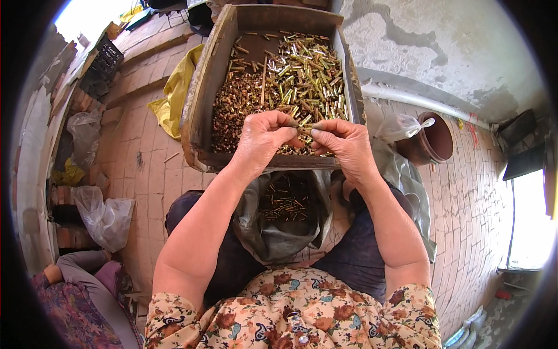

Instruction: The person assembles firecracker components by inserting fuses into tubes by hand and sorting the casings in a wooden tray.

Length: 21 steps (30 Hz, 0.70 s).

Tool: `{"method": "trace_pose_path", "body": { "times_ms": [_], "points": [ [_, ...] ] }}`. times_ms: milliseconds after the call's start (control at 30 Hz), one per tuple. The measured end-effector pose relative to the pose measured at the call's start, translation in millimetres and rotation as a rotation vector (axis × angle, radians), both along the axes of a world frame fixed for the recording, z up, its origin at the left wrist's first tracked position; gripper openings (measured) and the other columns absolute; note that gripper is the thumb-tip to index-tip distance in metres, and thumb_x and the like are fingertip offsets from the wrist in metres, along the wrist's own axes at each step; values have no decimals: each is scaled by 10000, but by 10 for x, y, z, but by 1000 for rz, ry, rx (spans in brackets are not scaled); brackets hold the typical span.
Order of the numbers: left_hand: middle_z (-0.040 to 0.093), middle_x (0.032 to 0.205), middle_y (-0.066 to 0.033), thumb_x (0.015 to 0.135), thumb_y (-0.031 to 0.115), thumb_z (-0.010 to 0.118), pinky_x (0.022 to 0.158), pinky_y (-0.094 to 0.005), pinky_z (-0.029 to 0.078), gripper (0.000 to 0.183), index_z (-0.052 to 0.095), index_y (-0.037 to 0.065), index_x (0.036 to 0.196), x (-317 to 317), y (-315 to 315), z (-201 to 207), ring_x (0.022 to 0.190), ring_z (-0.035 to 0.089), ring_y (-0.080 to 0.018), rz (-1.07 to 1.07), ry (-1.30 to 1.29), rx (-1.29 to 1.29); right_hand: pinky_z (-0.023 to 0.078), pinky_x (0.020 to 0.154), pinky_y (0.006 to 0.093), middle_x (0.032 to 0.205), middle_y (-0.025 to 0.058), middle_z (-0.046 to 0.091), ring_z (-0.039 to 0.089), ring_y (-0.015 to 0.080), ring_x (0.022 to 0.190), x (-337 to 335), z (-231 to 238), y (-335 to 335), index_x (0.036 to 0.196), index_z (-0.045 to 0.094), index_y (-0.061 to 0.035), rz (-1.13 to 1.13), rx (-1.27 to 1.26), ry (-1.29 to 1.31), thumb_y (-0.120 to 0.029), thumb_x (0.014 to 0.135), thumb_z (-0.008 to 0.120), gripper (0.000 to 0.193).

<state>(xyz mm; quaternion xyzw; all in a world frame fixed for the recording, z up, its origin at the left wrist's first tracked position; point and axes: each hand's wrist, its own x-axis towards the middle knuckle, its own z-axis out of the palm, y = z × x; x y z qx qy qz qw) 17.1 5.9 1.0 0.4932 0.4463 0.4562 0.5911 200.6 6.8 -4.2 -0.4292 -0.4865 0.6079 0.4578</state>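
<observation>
Clearly this calls for fine control: the left hand [270,132] and right hand [344,142] pinch almost closed, fingertips nearly meeting at centre frame, apparently on one small brass-coloured piece [304,129], mostly hidden. They hover over the wooden tray [279,18], upper centre, keeping its loose pieces [317,75] reachable; an open sack [279,247], similarly stocked, sits handily between the legs [360,250], lower centre.

fisheye view from the head before me, facing steeply down, floral shirt [273,302] close at six o'clock, tray [285,17] farther at twelve
</observation>
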Motion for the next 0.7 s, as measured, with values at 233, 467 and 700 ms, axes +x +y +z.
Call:
{"method": "trace_pose_path", "body": {
  "times_ms": [233,467,700],
  "points": [
    [636,742,-74,797,10,591,666,-241,496,102,611,-36,886,2,-23,4,683,625,-135,0,-10,44,529,579,218,750,51,637,622,107,643,1,4,7,915,636,13,-22,-57,59,-91,808,667,153],
    [624,698,-37,796,-23,590,571,-203,458,56,618,-24,845,43,-81,28,628,594,-83,-2,61,141,525,548,218,734,51,632,617,113,621,-16,-15,-1,871,629,9,-80,-107,154,-92,799,677,133],
    [611,685,-20,796,-33,594,530,-197,445,37,611,-5,814,26,-120,25,622,583,-64,-27,209,239,520,540,219,723,47,627,611,107,613,-29,8,-20,859,626,5,-89,-112,148,-90,796,680,126]
  ]
}}
